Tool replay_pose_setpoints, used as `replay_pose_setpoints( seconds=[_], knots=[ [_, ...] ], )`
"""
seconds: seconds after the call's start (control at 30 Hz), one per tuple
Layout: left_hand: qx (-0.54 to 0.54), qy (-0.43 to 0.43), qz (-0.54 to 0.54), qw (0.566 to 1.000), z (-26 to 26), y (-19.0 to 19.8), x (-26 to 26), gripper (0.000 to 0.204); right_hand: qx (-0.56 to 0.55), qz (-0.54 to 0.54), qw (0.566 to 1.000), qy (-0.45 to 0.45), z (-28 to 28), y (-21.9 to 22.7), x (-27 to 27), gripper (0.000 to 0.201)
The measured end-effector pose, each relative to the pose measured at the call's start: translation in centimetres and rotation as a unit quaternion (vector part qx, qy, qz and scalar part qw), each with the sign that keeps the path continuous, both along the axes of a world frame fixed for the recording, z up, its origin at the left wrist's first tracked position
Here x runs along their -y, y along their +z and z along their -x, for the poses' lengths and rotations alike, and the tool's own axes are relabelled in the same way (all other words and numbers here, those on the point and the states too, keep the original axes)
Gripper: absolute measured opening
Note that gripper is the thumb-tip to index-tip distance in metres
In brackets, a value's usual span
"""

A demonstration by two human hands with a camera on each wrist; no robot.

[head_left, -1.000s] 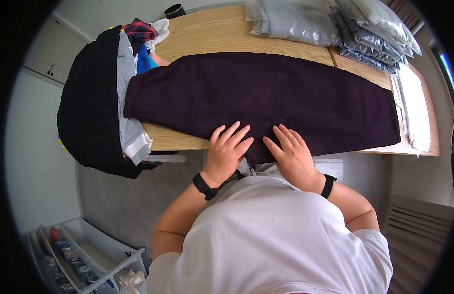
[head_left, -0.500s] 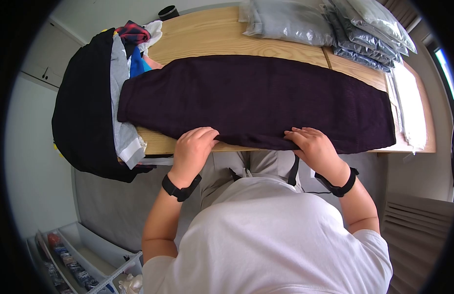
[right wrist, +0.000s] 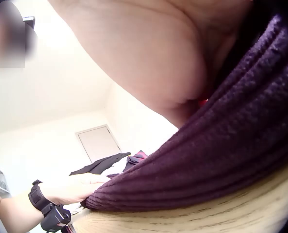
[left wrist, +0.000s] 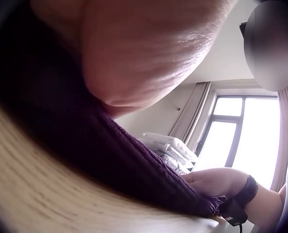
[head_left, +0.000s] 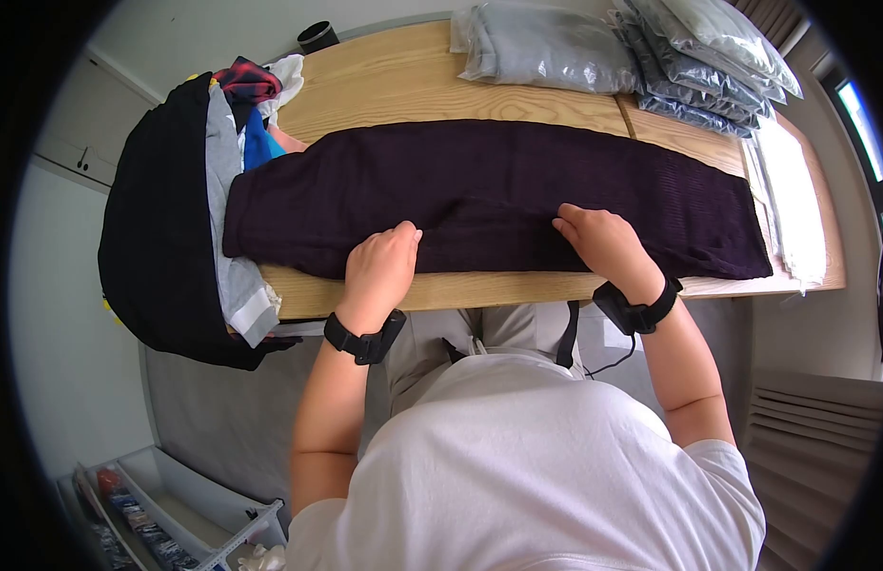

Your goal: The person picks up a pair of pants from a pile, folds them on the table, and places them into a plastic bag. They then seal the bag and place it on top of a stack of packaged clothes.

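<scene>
A long dark purple garment [head_left: 479, 176] with a finely ribbed weave lies stretched across the table, its near edge just inside the table's front edge. My left hand [head_left: 379, 271] grips the cloth left of centre, fingers curled over it. To the right, my right hand [head_left: 608, 249] pinches it the same way, and a shallow ripple runs between the two. Both wrist views show the purple cloth [right wrist: 207, 160] bunched in soft ridges under the hand; the fingertips are mostly hidden there.
At the left end, a black garment [head_left: 156, 219] drapes over a heap of clothes with a grey piece [head_left: 222, 181]. Plastic-bagged packs [head_left: 698, 67] are stacked at the back right, beside a flat bagged item [head_left: 546, 48]. White sheets [head_left: 789, 205] lie at the right end. A divided bin [head_left: 189, 519] stands on the floor.
Both hands were flat on the cloth, then curled at its near edge, and now hold it farther from the body. The near edge, once overhanging the table, has moved back onto the wood.
</scene>
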State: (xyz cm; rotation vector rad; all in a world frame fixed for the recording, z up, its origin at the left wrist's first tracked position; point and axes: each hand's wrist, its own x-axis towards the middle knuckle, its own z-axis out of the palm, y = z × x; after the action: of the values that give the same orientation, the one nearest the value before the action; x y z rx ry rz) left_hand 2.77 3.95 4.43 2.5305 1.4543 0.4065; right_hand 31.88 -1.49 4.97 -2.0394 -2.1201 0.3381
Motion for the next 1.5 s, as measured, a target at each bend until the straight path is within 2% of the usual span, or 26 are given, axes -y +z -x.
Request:
replay_pose_setpoints(
  seconds=[0.07, 0.1, 0.17, 0.27, 0.37, 0.5, 0.53, 0.63, 0.67, 0.7, 0.77, 0.8, 0.83, 0.9, 0.97, 1.03, 1.1, 1.13, 1.23, 1.27, 1.3, 1.37, 1.43, 1.5],
  knots=[
    [-0.033, 0.028, 0.074, 0.996, -0.1, 0.7, -0.2, 0.022, -0.010, -0.002, 1.000, 0.007, -0.2, -0.1, -0.1, 0.024],
    [-0.033, 0.029, 0.074, 0.996, 0.3, 0.5, -0.3, 0.022, -0.030, 0.007, 1.000, 0.003, -0.2, 0.2, 0.0, 0.023],
    [0.074, -0.051, 0.022, 0.996, 1.9, -0.1, -0.4, 0.023, -0.051, 0.015, 0.999, 0.006, -0.3, 0.2, 0.0, 0.022],
    [0.043, -0.057, -0.015, 0.997, 4.7, 1.6, 0.5, 0.027, -0.047, -0.020, 0.999, 0.011, -0.5, -0.3, 0.1, 0.023],
    [0.000, -0.018, -0.051, 0.999, 8.0, 2.2, 0.6, 0.029, -0.034, -0.007, 0.999, -0.003, -0.1, 0.2, 0.2, 0.023],
    [-0.027, -0.054, -0.096, 0.994, 10.5, 1.1, 0.1, 0.030, -0.052, -0.020, 0.998, 0.012, -0.6, 0.2, 0.4, 0.022],
    [-0.021, -0.043, -0.033, 0.998, 10.9, 1.3, 0.4, 0.029, -0.066, -0.002, 0.998, 0.006, -0.8, 0.5, 0.7, 0.022],
    [-0.035, -0.047, 0.007, 0.998, 10.8, 1.0, 1.1, 0.028, -0.066, 0.025, 0.998, -0.004, -1.1, 0.7, 0.9, 0.021],
    [-0.051, -0.025, 0.062, 0.996, 10.7, 1.3, 1.2, 0.036, -0.056, 0.035, 0.998, -0.002, -1.0, 0.7, 1.0, 0.021],
    [-0.048, -0.031, 0.063, 0.996, 9.8, 2.3, 1.7, 0.036, -0.052, 0.036, 0.998, -0.009, -1.0, 0.6, 1.1, 0.021],
    [-0.006, -0.063, -0.040, 0.997, 6.6, 4.1, 2.7, 0.047, -0.058, -0.006, 0.998, 0.007, -1.1, 0.2, 0.9, 0.022],
    [0.022, -0.098, -0.025, 0.995, 4.8, 4.6, 3.0, 0.056, -0.059, -0.013, 0.998, 0.012, -1.1, 0.1, 0.9, 0.022],
    [0.060, -0.129, -0.011, 0.990, 2.8, 4.8, 3.5, 0.055, -0.054, -0.014, 0.998, 0.008, -1.0, 0.0, 0.9, 0.022],
    [0.063, -0.193, -0.010, 0.979, -1.0, 3.4, 4.3, 0.050, -0.036, -0.023, 0.999, 0.011, -1.0, 0.0, 1.0, 0.022],
    [0.055, -0.203, -0.019, 0.977, -3.8, 1.4, 4.7, 0.048, -0.022, -0.028, 0.999, 0.003, -0.8, -0.2, 1.1, 0.022],
    [0.020, -0.165, -0.029, 0.986, -5.5, -0.2, 4.7, 0.055, -0.046, -0.060, 0.997, -0.004, -1.0, -0.6, 1.5, 0.025],
    [-0.015, -0.135, -0.054, 0.989, -6.4, -1.0, 4.9, 0.060, -0.067, -0.058, 0.996, -0.029, -1.6, 0.1, 2.6, 0.027],
    [-0.027, -0.123, -0.059, 0.990, -6.5, -1.3, 5.1, 0.064, -0.041, -0.034, 0.997, -0.062, -2.1, 1.0, 3.3, 0.031],
    [-0.042, -0.123, -0.052, 0.990, -6.4, -1.2, 5.0, 0.059, -0.001, -0.021, 0.988, -0.153, -6.3, 1.0, 5.9, 0.035],
    [-0.047, -0.125, -0.046, 0.990, -6.4, -1.2, 4.9, 0.057, -0.049, -0.026, 0.982, -0.179, -8.1, 0.6, 6.8, 0.036],
    [-0.045, -0.125, -0.043, 0.990, -6.5, -1.1, 4.9, 0.056, -0.134, 0.013, 0.963, -0.231, -8.3, 2.2, 7.3, 0.031],
    [-0.044, -0.119, -0.041, 0.991, -6.8, -0.9, 4.9, 0.056, -0.119, -0.025, 0.975, -0.186, -10.4, 1.7, 8.5, 0.026],
    [-0.049, -0.112, -0.043, 0.992, -7.0, -1.0, 5.0, 0.056, -0.091, -0.010, 0.963, -0.252, -12.7, 2.1, 9.4, 0.023],
    [-0.054, -0.111, -0.046, 0.991, -7.0, -1.2, 5.0, 0.055, -0.024, -0.005, 0.929, -0.370, -16.7, 2.2, 10.4, 0.028]
  ],
)
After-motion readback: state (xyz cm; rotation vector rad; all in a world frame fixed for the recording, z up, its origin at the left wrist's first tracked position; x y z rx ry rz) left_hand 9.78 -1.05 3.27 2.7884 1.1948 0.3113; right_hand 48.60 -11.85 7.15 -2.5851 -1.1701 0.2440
